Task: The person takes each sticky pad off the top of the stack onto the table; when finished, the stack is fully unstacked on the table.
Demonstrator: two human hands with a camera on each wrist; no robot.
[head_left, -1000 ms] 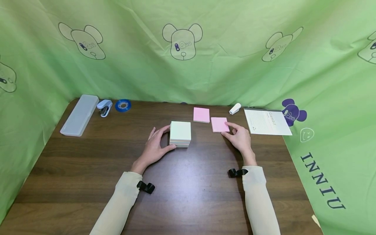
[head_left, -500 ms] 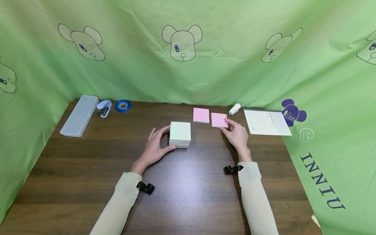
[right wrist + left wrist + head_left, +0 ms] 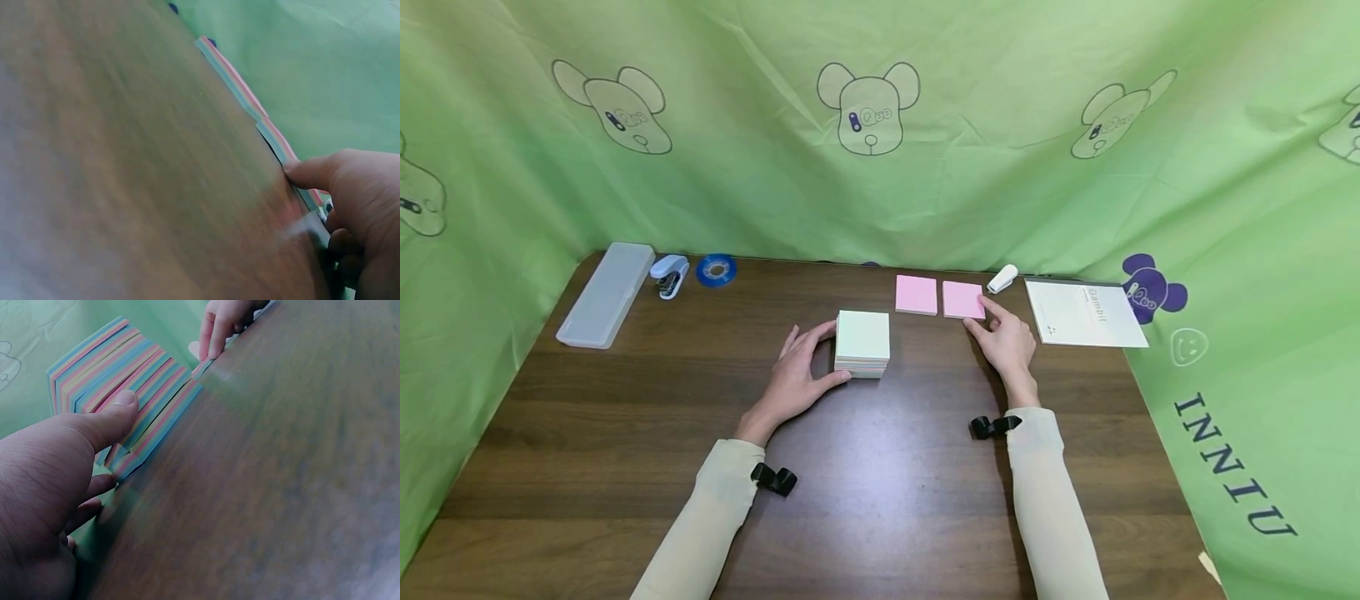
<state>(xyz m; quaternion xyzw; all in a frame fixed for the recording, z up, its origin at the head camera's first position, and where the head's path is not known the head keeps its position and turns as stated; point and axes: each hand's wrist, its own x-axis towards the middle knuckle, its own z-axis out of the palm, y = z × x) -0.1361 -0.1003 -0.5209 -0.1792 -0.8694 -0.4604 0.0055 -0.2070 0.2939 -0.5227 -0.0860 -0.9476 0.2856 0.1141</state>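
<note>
A tall stack of sticky note pads [image 3: 862, 335] stands near the middle of the table, pale green on top. My left hand [image 3: 792, 379] holds it from the left, thumb at the front face and fingers at the left side. In the left wrist view the stack [image 3: 140, 369] shows many coloured layers, with my thumb against them. Farther right, my right hand [image 3: 1009, 343] pinches a thin pink sticky note pad [image 3: 962, 298] at its right side, thumb on the front edge. Close to its left lies a second pink sticky note pad [image 3: 916, 294].
A white stapler-like item [image 3: 1002, 278] and a notepad [image 3: 1086, 312] lie at the back right. Along the back left are a translucent case [image 3: 606, 296], a small blue stapler [image 3: 669, 275] and a blue tape roll [image 3: 716, 270]. A green curtain [image 3: 880, 208] hangs behind the table.
My right hand has slid the right pink pad toward the back, so it now lies nearly level with the other pink pad. My left hand and the tall stack have stayed put.
</note>
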